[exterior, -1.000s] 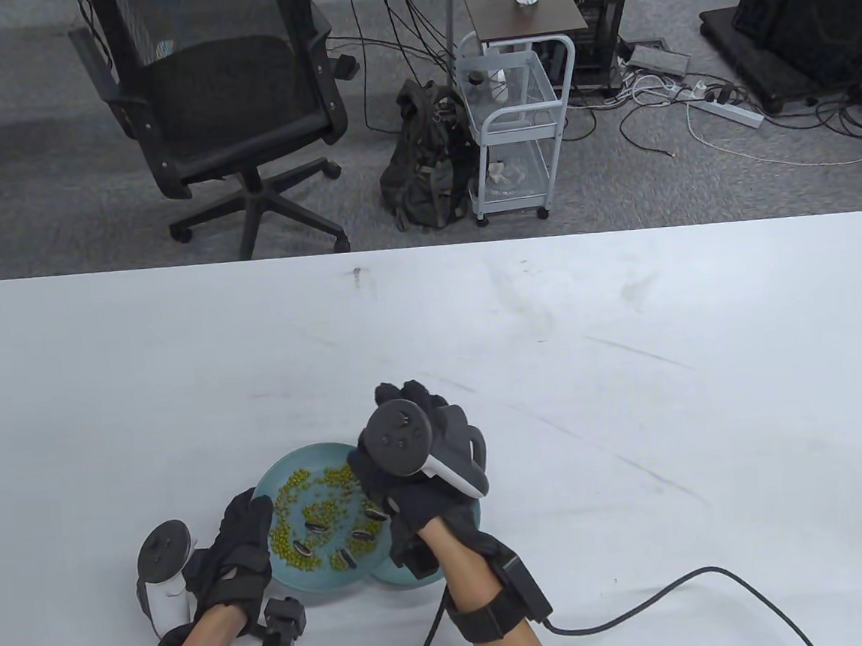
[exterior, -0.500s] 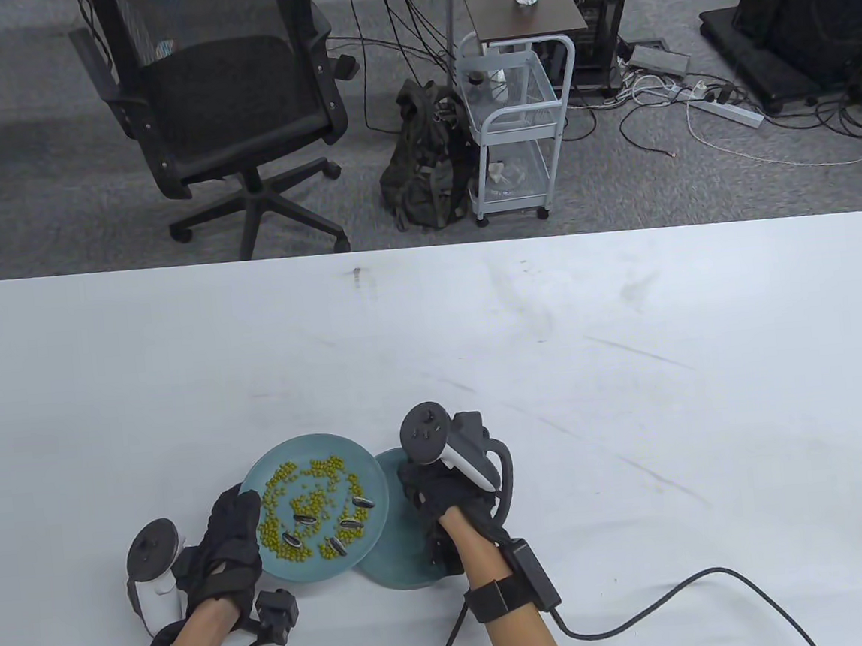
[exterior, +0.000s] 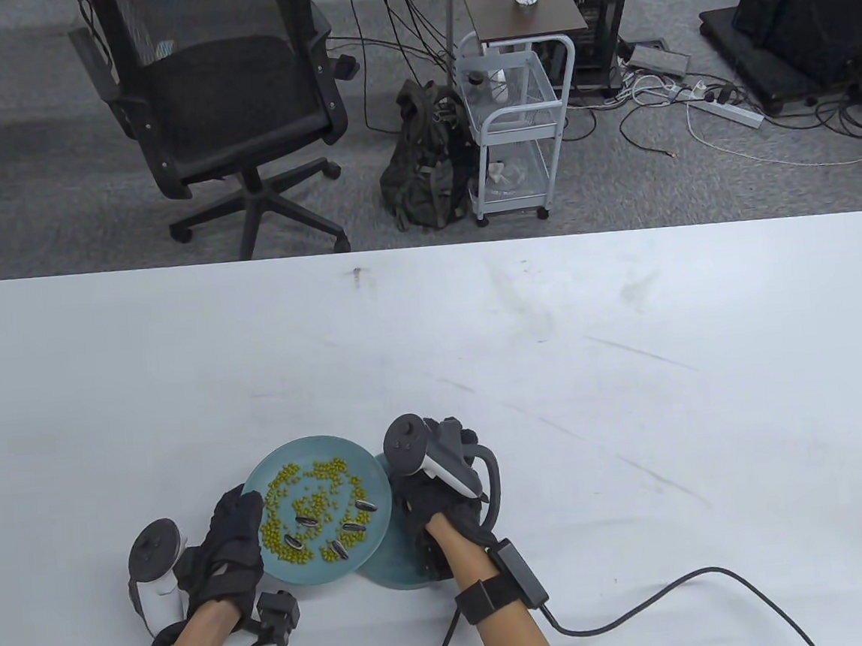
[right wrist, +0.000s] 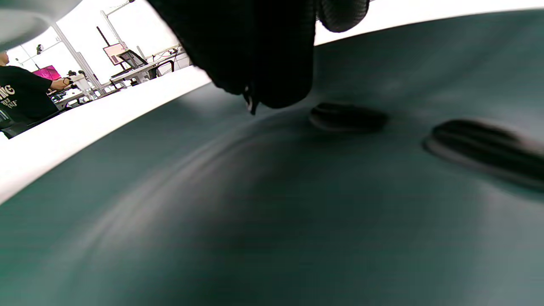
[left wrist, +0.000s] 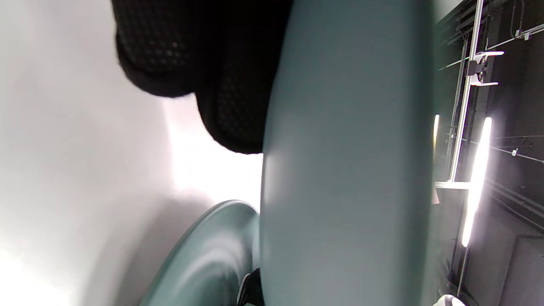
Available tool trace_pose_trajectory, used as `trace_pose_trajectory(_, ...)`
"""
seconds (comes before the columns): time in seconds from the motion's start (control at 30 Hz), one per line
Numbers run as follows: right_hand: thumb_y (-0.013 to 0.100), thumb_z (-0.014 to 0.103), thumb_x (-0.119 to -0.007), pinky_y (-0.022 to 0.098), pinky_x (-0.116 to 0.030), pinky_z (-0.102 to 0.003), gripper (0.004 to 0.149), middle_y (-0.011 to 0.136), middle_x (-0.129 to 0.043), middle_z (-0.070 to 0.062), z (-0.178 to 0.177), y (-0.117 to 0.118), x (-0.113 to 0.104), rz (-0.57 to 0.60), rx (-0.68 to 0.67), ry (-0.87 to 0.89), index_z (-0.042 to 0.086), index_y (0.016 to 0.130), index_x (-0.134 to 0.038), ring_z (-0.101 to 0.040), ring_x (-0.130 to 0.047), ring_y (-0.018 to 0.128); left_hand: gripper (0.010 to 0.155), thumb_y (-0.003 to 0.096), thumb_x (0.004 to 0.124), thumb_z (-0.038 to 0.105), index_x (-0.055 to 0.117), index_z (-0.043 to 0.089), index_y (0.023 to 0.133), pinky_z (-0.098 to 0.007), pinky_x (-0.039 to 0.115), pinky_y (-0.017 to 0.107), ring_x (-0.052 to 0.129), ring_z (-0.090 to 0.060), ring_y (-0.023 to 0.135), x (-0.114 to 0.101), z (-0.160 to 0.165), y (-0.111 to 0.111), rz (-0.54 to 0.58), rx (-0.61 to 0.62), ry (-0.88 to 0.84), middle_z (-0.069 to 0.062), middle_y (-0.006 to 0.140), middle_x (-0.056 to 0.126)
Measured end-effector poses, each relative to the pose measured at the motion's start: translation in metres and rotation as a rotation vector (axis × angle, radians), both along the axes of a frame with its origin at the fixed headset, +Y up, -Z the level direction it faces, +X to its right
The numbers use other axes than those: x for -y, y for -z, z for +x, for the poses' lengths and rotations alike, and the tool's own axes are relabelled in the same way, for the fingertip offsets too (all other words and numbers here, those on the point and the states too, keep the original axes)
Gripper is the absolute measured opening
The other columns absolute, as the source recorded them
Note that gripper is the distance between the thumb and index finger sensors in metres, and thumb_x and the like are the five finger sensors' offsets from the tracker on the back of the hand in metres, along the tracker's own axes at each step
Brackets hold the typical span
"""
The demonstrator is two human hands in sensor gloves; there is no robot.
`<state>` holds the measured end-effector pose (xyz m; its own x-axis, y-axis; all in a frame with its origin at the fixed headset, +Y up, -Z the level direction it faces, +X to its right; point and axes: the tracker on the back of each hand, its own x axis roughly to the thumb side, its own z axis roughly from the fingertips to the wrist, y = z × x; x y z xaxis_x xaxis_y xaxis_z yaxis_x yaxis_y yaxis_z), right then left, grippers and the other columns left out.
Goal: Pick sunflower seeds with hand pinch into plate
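My left hand (exterior: 228, 540) grips the left rim of a teal plate (exterior: 303, 451) and holds it tilted above the table. This plate carries green beans (exterior: 317, 491) and several striped sunflower seeds (exterior: 354, 526). The left wrist view shows its underside (left wrist: 348, 170) and my fingers (left wrist: 221, 97) beneath it. A second teal plate (exterior: 392, 568) lies on the table, partly under the first. My right hand (exterior: 432, 504) hovers low over it. In the right wrist view my fingertips (right wrist: 272, 72) hang just above this plate (right wrist: 212, 212), with two seeds (right wrist: 346, 117) lying beside them and nothing seen between them.
The white table (exterior: 631, 366) stretches far and right of the plates. A black cable (exterior: 652, 605) runs from my right wrist across the near table. An office chair (exterior: 224, 107) and a white cart (exterior: 512, 127) stand beyond the far edge.
My right hand has left the bean plate and come down over the second plate, then shifted slightly left. My left hand has kept its grip on the bean plate, which moved a little left.
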<state>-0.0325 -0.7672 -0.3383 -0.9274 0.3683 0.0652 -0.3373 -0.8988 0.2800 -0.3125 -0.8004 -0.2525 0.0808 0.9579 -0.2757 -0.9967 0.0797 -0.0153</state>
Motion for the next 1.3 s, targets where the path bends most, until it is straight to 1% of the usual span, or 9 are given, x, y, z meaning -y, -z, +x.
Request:
trace_pose_trajectory(0.1, 0.055, 0.024, -0.088, 0.065, -0.027, -0.078, 0.034, 0.111, -0.045, -0.035, 0.000, 0.000, 0.000, 0.003, 0.006, 0.001, -0.003, 0.076, -0.091, -0.068, -0.032, 0.098, 0.046, 0.0630, 0.057, 0.042, 0.045, 0.018, 0.100, -0.037, 0.086, 0.040, 0.103, -0.017, 0.046, 0.000, 0.000, 0.000, 0.001, -0.004, -0.001, -0.004, 0.081, 0.085)
trace_pose_trajectory(0.37, 0.055, 0.024, -0.088, 0.065, -0.027, -0.078, 0.034, 0.111, -0.046, -0.036, 0.006, 0.000, -0.007, 0.011, 0.034, 0.044, -0.003, 0.075, -0.091, -0.068, -0.032, 0.098, 0.046, 0.0629, 0.057, 0.042, 0.045, 0.018, 0.100, -0.037, 0.086, 0.040, 0.103, -0.017, 0.046, 0.000, 0.000, 0.000, 0.002, 0.001, -0.004, -0.004, 0.080, 0.085)
trace_pose_trajectory(0.7, 0.055, 0.024, -0.088, 0.065, -0.027, -0.078, 0.034, 0.111, -0.045, -0.036, 0.010, 0.000, -0.010, 0.011, 0.052, 0.062, -0.003, 0.075, -0.091, -0.068, -0.032, 0.098, 0.046, 0.0629, 0.057, 0.042, 0.045, 0.017, 0.100, -0.037, 0.086, 0.040, 0.103, -0.018, 0.045, 0.000, 0.000, -0.001, 0.001, -0.001, -0.006, -0.004, 0.080, 0.085)
trace_pose_trajectory(0.8, 0.055, 0.024, -0.088, 0.065, -0.027, -0.078, 0.034, 0.111, -0.045, -0.036, 0.011, 0.000, -0.015, 0.017, 0.060, 0.079, -0.003, 0.075, -0.091, -0.068, -0.032, 0.098, 0.046, 0.0630, 0.057, 0.042, 0.045, 0.018, 0.100, -0.037, 0.086, 0.040, 0.103, -0.017, 0.046, 0.001, 0.000, -0.001, 0.001, 0.008, -0.008, -0.004, 0.081, 0.085)
trace_pose_trajectory(0.9, 0.055, 0.024, -0.088, 0.065, -0.026, -0.078, 0.035, 0.111, -0.045, -0.036, 0.014, -0.001, -0.025, 0.041, 0.066, 0.100, -0.003, 0.075, -0.091, -0.068, -0.031, 0.098, 0.046, 0.0629, 0.057, 0.042, 0.045, 0.017, 0.100, -0.037, 0.086, 0.040, 0.103, -0.017, 0.045, 0.000, 0.000, -0.001, 0.003, 0.004, -0.007, -0.004, 0.080, 0.085)
trace_pose_trajectory(1.0, 0.055, 0.024, -0.088, 0.065, -0.025, -0.079, 0.034, 0.111, -0.044, -0.037, 0.016, -0.004, -0.040, 0.096, 0.081, 0.099, -0.004, 0.075, -0.092, -0.069, -0.030, 0.098, 0.046, 0.0631, 0.057, 0.042, 0.045, 0.018, 0.100, -0.037, 0.086, 0.040, 0.103, -0.017, 0.046, 0.000, 0.001, -0.001, 0.004, 0.014, -0.010, -0.004, 0.081, 0.085)
trace_pose_trajectory(1.13, 0.055, 0.025, -0.088, 0.065, -0.024, -0.079, 0.034, 0.111, -0.044, -0.037, 0.012, -0.010, -0.062, 0.154, 0.047, 0.094, -0.003, 0.074, -0.092, -0.069, -0.029, 0.098, 0.046, 0.0631, 0.057, 0.042, 0.045, 0.018, 0.100, -0.037, 0.086, 0.040, 0.103, -0.017, 0.046, 0.000, 0.002, -0.001, 0.011, 0.022, -0.006, -0.003, 0.081, 0.085)
trace_pose_trajectory(1.2, 0.055, 0.025, -0.089, 0.065, -0.024, -0.079, 0.034, 0.111, -0.044, -0.037, 0.004, -0.016, -0.075, 0.174, 0.008, 0.109, -0.003, 0.075, -0.092, -0.069, -0.028, 0.098, 0.046, 0.0631, 0.057, 0.042, 0.045, 0.018, 0.100, -0.037, 0.086, 0.040, 0.103, -0.017, 0.046, -0.001, 0.003, -0.001, 0.015, 0.030, -0.006, -0.004, 0.081, 0.085)
trace_pose_trajectory(1.3, 0.055, 0.025, -0.089, 0.065, -0.022, -0.079, 0.035, 0.112, -0.042, -0.038, -0.012, -0.026, -0.089, 0.197, -0.075, 0.112, -0.003, 0.075, -0.091, -0.070, -0.026, 0.098, 0.046, 0.0630, 0.057, 0.042, 0.045, 0.018, 0.100, -0.037, 0.086, 0.040, 0.103, -0.017, 0.045, -0.002, 0.006, -0.002, 0.027, 0.044, 0.000, -0.004, 0.081, 0.085)
